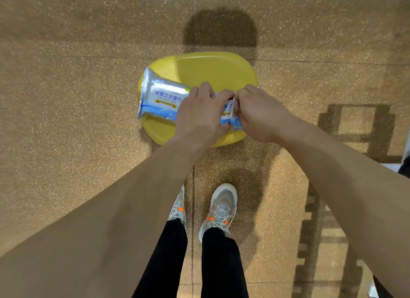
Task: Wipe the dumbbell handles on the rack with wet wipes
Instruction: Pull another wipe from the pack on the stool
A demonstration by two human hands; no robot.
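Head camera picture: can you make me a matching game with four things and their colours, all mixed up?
Things:
1. stool
2. wipes pack
3. shoes
4. trousers

Colours:
A. black
B. yellow
C. grey with orange
D. silver and blue

Pairs: 1-B, 2-D, 3-C, 4-A
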